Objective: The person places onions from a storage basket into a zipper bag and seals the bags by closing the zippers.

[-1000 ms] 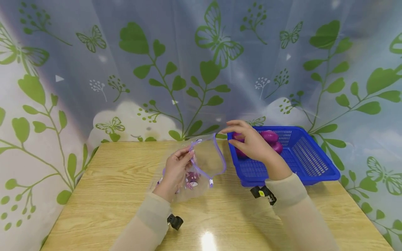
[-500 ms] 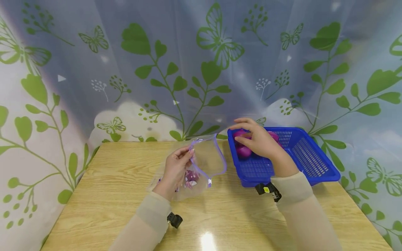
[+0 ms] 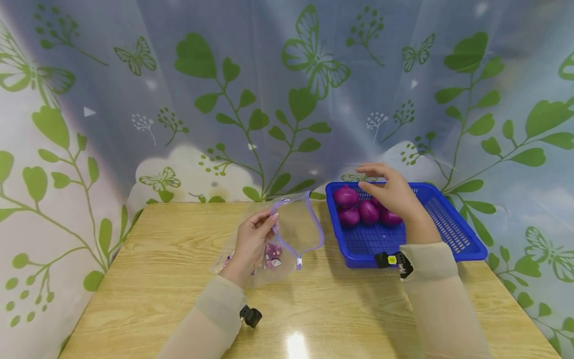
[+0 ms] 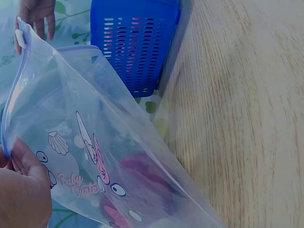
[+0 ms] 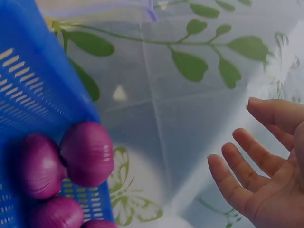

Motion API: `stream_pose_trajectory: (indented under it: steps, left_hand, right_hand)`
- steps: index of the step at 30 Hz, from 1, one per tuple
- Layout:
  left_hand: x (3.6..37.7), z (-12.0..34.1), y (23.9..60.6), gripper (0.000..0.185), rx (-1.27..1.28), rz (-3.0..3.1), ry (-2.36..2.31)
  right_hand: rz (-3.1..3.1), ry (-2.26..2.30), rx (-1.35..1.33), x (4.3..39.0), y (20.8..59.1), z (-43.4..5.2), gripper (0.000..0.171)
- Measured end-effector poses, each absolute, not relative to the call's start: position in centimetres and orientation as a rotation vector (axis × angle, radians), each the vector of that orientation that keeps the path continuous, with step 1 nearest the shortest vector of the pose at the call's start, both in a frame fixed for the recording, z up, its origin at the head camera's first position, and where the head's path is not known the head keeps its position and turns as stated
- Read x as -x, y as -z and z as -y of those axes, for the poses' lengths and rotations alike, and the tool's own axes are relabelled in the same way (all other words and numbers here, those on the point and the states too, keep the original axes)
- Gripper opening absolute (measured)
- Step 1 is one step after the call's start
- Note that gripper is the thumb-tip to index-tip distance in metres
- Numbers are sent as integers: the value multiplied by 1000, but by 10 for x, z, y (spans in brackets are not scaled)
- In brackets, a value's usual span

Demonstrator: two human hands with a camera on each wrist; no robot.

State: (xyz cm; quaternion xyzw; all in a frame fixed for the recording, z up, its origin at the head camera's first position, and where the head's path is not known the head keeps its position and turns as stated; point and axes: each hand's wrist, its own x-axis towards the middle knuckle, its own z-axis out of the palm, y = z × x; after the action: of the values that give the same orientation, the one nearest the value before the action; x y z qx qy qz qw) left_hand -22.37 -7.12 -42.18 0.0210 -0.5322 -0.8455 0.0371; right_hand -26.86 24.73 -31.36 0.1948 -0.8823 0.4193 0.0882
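Note:
My left hand (image 3: 251,239) pinches the purple-zippered rim of a clear plastic bag (image 3: 287,234) and holds its mouth open above the wooden table (image 3: 157,269); purple contents show at the bag's bottom (image 4: 142,175). My right hand (image 3: 390,192) hovers with relaxed, straight fingers over a blue plastic basket (image 3: 444,229), holding nothing. Several purple onions (image 3: 365,209) lie in the basket's far left corner, just below and left of that hand. In the right wrist view the onions (image 5: 85,154) sit at the lower left and the empty palm (image 5: 266,180) at the right.
A curtain printed with green leaves and butterflies (image 3: 287,89) hangs right behind the table and wraps round both sides. The basket stands at the table's back right. The table's front edge lies beneath my forearms.
My right hand has moved right and farther back, from the basket's left rim to above its middle, uncovering the onions. My left hand and the bag have stayed put.

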Motion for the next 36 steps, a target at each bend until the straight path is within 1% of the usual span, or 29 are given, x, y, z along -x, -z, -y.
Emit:
stream_pose_trajectory:
  steps: [6,19,26,31,36]
  left_hand:
    - [222,75,424,27,-94,1660,2598]
    - [222,74,426,26,-97,1635,2605]
    - [223,73,428,24,-86,1642,2601]
    - [224,71,429,24,-90,1652,2595]
    - [224,70,428,24,-89,1647,2589]
  right_hand:
    - [2617,-1255,-383,279,328,-265,42]
    - [2466,-1532,-9,298,344,-283,49]
    - [2409,-1565,98,308,352,-291,51]
    - [2376,-1601,225,317,362,-294,54]
    - [2368,-1657,329,326,370,-297,60]
